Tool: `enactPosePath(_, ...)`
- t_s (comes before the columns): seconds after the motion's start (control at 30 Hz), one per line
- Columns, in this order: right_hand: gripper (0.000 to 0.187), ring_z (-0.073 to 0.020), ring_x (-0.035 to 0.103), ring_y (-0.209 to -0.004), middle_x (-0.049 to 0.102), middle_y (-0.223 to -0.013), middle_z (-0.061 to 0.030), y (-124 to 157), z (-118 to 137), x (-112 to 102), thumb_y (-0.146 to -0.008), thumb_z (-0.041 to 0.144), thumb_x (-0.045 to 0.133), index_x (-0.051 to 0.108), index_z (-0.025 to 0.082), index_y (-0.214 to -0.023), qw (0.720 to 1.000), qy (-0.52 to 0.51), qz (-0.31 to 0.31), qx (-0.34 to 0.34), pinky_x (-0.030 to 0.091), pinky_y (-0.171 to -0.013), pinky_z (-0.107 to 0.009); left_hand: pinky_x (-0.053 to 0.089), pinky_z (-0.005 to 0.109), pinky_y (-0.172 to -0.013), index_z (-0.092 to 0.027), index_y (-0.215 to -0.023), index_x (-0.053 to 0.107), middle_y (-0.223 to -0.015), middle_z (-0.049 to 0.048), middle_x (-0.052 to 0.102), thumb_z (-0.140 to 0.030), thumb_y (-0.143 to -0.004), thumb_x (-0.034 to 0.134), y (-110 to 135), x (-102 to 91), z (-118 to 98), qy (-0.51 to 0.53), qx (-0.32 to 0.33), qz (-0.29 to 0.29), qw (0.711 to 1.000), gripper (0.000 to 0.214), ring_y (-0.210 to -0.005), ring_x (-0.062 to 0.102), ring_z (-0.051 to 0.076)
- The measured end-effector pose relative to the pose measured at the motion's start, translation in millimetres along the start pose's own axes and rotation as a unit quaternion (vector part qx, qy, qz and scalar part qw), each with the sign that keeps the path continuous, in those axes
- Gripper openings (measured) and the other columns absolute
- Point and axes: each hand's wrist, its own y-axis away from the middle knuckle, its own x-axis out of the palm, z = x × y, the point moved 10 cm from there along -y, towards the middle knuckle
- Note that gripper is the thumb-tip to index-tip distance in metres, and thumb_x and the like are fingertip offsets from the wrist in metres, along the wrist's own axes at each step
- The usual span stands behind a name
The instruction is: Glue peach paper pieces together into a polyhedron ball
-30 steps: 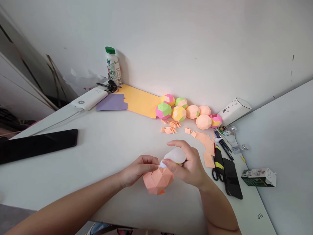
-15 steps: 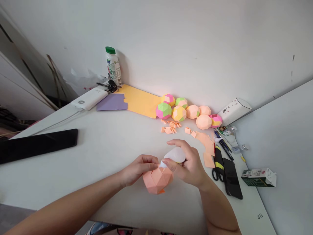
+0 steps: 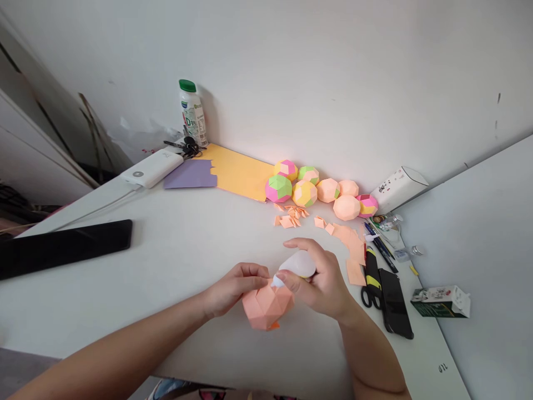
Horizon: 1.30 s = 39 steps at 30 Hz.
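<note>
My left hand (image 3: 237, 286) pinches the upper left edge of a peach-coloured faceted paper ball (image 3: 266, 308). An orange paper flap sticks out at the ball's lower edge. In my right hand (image 3: 322, 278) is a white glue bottle (image 3: 297, 265), tilted with its nozzle down against the ball's top, close to my left fingertips. The right index finger is raised along the bottle while the thumb presses near the nozzle. Beyond my hands lie small folded peach paper pieces (image 3: 288, 221) and a cut peach paper sheet (image 3: 350, 241).
Finished-looking paper balls (image 3: 305, 193) line the wall. Yellow card (image 3: 237, 172), purple card (image 3: 191, 173), a power bank (image 3: 154, 168), keys (image 3: 189, 147) and a bottle (image 3: 194, 116) sit back left. Scissors (image 3: 372, 297), a cutter (image 3: 373, 272), a phone (image 3: 396, 303) and a carton (image 3: 441, 301) are at right.
Hardly anything differs. The paper ball and the glue nozzle have shifted very slightly to the left; both hands keep their hold.
</note>
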Motion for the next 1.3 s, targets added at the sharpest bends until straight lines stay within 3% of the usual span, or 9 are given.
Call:
enactPosePath(0.2, 0.033, -0.0084, 0.036, -0.042, 0.041, -0.050, 0.0081, -1, 0, -3, -0.076, 0.027, 0.063, 0.050, 0.021, -0.106, 1.000, 0.010, -0.019, 0.000, 0.031, -0.041, -0.021, 0.042, 0.030, -0.062, -0.012, -0.082, 0.067, -0.075, 0.0074, 0.067, -0.032, -0.072, 0.062, 0, 0.6, -2, -0.001, -0.002, -0.004, 1.000, 0.023, -0.068, 0.060, 0.020)
enactPosePath(0.53, 0.032, -0.0078, 0.039, -0.044, 0.047, -0.053, 0.0070, -1, -1, -1, -0.076, 0.023, 0.064, 0.052, 0.022, -0.105, 1.000, -0.002, 0.009, 0.000, 0.033, -0.042, -0.020, 0.042, 0.030, -0.061, -0.013, -0.080, 0.068, -0.074, 0.0073, 0.067, -0.031, -0.072, 0.062, 0, -0.3, -1, 0.008, 0.003, -0.005, 1.000, 0.021, -0.068, 0.061, 0.021)
enactPosePath(0.87, 0.029, -0.0078, 0.035, -0.043, 0.041, -0.050, 0.0075, -2, 2, -7, -0.074, 0.024, 0.066, 0.055, 0.021, -0.100, 0.999, 0.023, -0.026, -0.008, 0.031, -0.041, -0.021, 0.041, 0.030, -0.059, -0.013, -0.076, 0.068, -0.070, 0.0062, 0.066, -0.030, -0.071, 0.062, 1, -0.3, -3, 0.003, 0.002, -0.009, 1.000, 0.018, -0.065, 0.059, 0.020)
enactPosePath(1.0, 0.029, -0.0087, 0.038, -0.045, 0.045, -0.053, 0.0063, 0, -2, -17, -0.075, 0.028, 0.066, 0.054, 0.022, -0.100, 0.998, -0.035, -0.059, 0.015, 0.032, -0.041, -0.021, 0.040, 0.029, -0.059, -0.014, -0.072, 0.066, -0.068, 0.0048, 0.064, -0.029, -0.071, 0.063, 0, -2.3, -1, 0.020, 0.005, -0.008, 1.000, 0.016, -0.063, 0.058, 0.018)
enactPosePath(1.17, 0.026, -0.0094, 0.043, -0.048, 0.045, -0.057, 0.0054, -1, -28, -28, -0.079, 0.041, 0.061, 0.055, 0.024, -0.099, 0.974, -0.162, -0.114, 0.107, 0.038, -0.047, -0.023, 0.036, 0.025, -0.059, -0.014, -0.067, 0.064, -0.063, 0.0005, 0.055, -0.025, -0.073, 0.064, -1, -2.8, -6, 0.043, 0.038, 0.004, 0.998, 0.012, -0.060, 0.050, 0.013)
enactPosePath(1.3, 0.028, -0.0135, 0.053, -0.058, 0.048, -0.060, 0.0030, -12, -46, -16, -0.083, 0.047, 0.054, 0.057, 0.022, -0.095, 0.934, -0.322, -0.063, 0.138, 0.044, -0.059, -0.030, 0.035, 0.024, -0.058, -0.014, -0.065, 0.065, -0.070, 0.0004, 0.050, -0.025, -0.075, 0.063, 2, 3.2, -19, 0.045, 0.089, 0.045, 0.994, 0.015, -0.062, 0.047, 0.011)
